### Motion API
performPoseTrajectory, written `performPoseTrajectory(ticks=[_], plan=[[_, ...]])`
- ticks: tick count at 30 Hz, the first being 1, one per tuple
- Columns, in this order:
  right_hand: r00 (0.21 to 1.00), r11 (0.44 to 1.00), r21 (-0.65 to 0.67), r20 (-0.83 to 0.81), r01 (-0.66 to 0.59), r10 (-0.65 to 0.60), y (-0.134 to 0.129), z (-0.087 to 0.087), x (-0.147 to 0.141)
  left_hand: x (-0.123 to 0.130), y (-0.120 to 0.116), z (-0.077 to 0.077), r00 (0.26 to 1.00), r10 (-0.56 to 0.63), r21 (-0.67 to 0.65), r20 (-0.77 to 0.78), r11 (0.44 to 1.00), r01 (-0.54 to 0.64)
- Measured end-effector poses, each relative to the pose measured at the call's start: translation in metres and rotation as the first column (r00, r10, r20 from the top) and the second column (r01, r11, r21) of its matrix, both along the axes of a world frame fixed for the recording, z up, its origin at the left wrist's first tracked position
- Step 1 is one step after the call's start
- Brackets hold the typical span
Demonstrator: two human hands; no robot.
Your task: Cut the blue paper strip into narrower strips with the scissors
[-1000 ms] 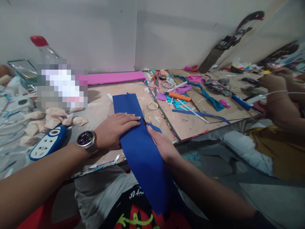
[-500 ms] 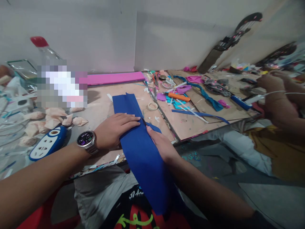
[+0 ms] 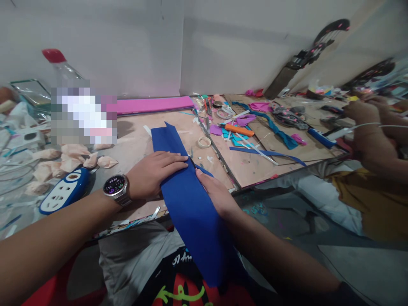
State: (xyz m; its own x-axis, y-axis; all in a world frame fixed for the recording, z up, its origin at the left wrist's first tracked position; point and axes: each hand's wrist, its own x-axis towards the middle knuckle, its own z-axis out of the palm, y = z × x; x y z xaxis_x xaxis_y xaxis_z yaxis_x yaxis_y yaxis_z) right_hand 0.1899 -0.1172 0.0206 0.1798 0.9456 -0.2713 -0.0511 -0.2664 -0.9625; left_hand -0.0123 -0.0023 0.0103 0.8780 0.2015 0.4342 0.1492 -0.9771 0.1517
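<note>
A long blue sheet [image 3: 194,212], paper or thin cloth, runs from the table down over my lap. My left hand [image 3: 159,170] lies flat across it, fingers stretched out and close together, pressing it on the table edge. At the sheet's right edge my right hand [image 3: 216,191] is closed on scissors. Only their dark blades [image 3: 191,162] show, just beyond my left fingertips; the handles are hidden by the hand and sheet. A narrow blue flap [image 3: 204,170] sticks out to the right of the blades.
A tape roll [image 3: 204,142] lies right of the sheet. Further right are an orange cutter [image 3: 239,129], a blue strip [image 3: 267,152] and coloured scraps. At left are a power strip [image 3: 65,191], peach-coloured bundles [image 3: 70,159] and a bottle [image 3: 68,70]. Another person's hands [image 3: 363,114] work at far right.
The blades have shifted slightly against the sheet's edge, and the far end of the sheet looks narrower, with its corner folded up. My left hand stays in place.
</note>
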Motion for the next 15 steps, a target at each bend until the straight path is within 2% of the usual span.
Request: performPoseTrajectory(ticks=[10, 15], plan=[[0.996, 0.996, -0.084, 0.092, 0.015, -0.007, 0.0014, 0.0049, -0.0024, 0.0002, 0.0009, 0.0, 1.0, -0.01, 0.013, 0.024, 1.0, 0.01], [0.991, 0.997, -0.075, 0.137, 0.016, -0.006, 0.001, 0.0063, -0.0032, -0.001, 0.0005, -0.0005, 1.0, 0.017, 0.01, 0.009, 1.0, -0.017]])
